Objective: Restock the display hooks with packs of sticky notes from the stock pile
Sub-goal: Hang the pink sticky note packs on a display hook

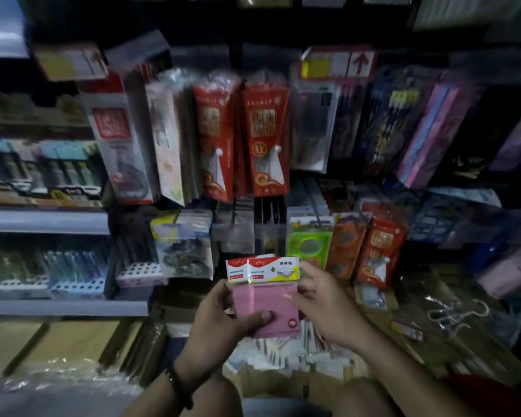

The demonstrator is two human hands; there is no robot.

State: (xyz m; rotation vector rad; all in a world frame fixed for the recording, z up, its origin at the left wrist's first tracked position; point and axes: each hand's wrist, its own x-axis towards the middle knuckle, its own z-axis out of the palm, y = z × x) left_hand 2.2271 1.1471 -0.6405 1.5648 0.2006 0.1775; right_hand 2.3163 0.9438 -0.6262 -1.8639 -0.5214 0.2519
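Note:
Two packs of pink sticky notes point(268, 299) with red, white and yellow header cards are stacked and fanned slightly, held upright low in the middle of the view. My left hand point(223, 317) grips them from the left, thumb pressed across the pink front. My right hand point(319, 299) touches the packs' right edge with its fingertips. Directly behind the packs, dark display hooks point(265, 215) stick out from the rack with little hanging on them. A pile of wrapped stock point(283, 353) lies below my hands.
Red hanging packs point(265, 139) fill the upper row of hooks. A green pack point(309, 245) and red-orange packs point(376, 251) hang right of the hooks. Shelves of pens point(42, 266) run along the left. Loose metal hooks point(457, 314) lie at the right.

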